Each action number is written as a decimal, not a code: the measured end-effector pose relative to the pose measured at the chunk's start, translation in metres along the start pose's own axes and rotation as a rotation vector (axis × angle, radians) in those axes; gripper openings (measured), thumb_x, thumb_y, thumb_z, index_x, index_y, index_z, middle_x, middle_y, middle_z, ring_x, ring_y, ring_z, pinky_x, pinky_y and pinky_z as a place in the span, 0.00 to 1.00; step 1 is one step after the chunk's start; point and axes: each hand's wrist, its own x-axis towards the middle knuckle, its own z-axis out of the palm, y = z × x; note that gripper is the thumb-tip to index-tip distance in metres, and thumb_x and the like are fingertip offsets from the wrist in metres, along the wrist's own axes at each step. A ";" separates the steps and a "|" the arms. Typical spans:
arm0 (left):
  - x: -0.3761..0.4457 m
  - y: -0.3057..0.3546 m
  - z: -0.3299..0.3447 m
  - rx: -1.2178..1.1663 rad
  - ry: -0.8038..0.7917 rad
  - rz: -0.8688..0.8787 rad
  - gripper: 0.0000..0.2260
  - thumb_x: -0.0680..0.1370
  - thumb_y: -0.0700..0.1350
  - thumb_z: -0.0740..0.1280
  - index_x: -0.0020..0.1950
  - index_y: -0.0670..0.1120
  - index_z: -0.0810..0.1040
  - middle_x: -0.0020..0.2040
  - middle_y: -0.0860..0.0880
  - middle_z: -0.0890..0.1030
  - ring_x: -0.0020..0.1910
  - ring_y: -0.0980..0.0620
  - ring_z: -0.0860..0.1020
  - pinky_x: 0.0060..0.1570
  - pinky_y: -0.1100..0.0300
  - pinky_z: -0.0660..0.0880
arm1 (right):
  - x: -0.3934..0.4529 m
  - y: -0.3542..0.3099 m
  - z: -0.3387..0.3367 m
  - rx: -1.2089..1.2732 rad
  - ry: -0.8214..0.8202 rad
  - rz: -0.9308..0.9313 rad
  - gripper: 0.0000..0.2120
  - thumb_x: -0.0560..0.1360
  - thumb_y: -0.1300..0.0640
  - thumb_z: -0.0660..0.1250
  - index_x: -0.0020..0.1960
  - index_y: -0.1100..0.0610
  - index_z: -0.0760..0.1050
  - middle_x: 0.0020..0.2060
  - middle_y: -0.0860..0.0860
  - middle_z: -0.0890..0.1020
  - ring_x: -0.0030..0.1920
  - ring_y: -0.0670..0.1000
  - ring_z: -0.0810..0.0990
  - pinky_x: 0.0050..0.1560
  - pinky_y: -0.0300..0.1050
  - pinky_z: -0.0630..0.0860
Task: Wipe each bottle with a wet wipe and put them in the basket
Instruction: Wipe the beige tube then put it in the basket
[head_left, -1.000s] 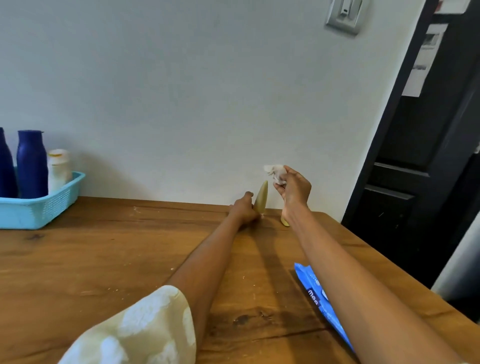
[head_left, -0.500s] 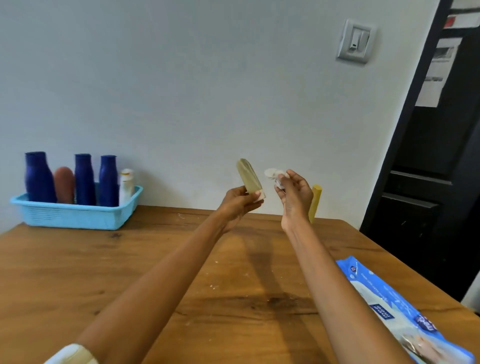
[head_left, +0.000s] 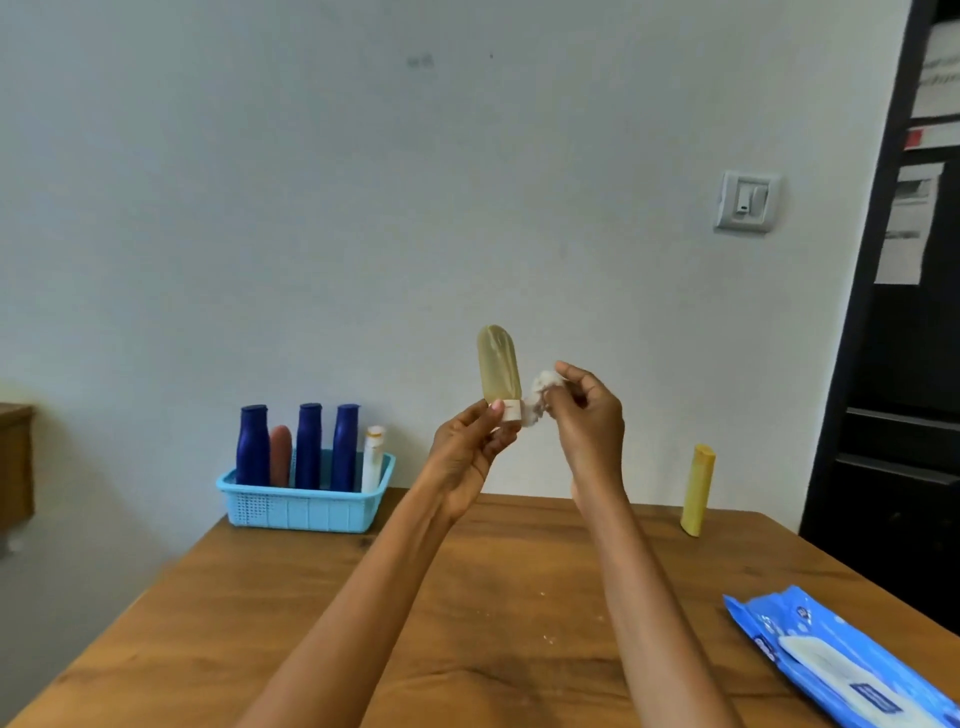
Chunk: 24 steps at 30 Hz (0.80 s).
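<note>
My left hand (head_left: 470, 457) holds a translucent olive-yellow bottle (head_left: 498, 366) by its white cap, bottom end up, above the wooden table (head_left: 467, 623). My right hand (head_left: 589, 421) pinches a crumpled white wet wipe (head_left: 537, 397) against the bottle's cap end. A yellow bottle (head_left: 697, 489) stands alone at the table's far right. The light blue basket (head_left: 306, 506) at the far left holds three dark blue bottles (head_left: 308, 447), a reddish-brown bottle (head_left: 280, 456) and a white bottle (head_left: 373, 460).
A blue wet-wipe pack (head_left: 841, 662) lies at the table's near right edge. A white wall with a light switch (head_left: 746, 201) stands behind the table. A dark door frame (head_left: 883, 364) is at the right, and a wooden piece of furniture (head_left: 15, 462) at the far left.
My left hand lifted the olive-yellow bottle off the table and raised it upright. My right hand brought the wipe to its cap. The view tilted up and back, showing the whole basket.
</note>
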 end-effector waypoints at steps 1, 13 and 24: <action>0.001 0.003 -0.002 -0.013 0.007 0.007 0.16 0.69 0.42 0.69 0.55 0.36 0.77 0.46 0.42 0.81 0.40 0.52 0.80 0.44 0.65 0.79 | -0.002 -0.002 0.005 -0.063 -0.027 -0.044 0.15 0.75 0.62 0.65 0.61 0.56 0.75 0.50 0.50 0.80 0.47 0.44 0.79 0.41 0.24 0.72; 0.006 0.004 0.006 -0.060 0.017 -0.018 0.11 0.73 0.39 0.67 0.52 0.35 0.79 0.45 0.42 0.83 0.43 0.51 0.82 0.51 0.60 0.79 | -0.009 -0.002 0.017 -0.267 -0.044 -0.270 0.12 0.75 0.61 0.67 0.58 0.58 0.79 0.52 0.51 0.81 0.48 0.43 0.77 0.43 0.22 0.71; 0.005 -0.005 0.008 -0.082 0.028 -0.107 0.08 0.75 0.37 0.65 0.50 0.34 0.78 0.42 0.41 0.83 0.40 0.49 0.83 0.46 0.60 0.81 | -0.001 0.015 0.002 -0.285 0.032 -0.176 0.12 0.76 0.60 0.67 0.59 0.59 0.79 0.54 0.53 0.82 0.50 0.45 0.78 0.43 0.24 0.71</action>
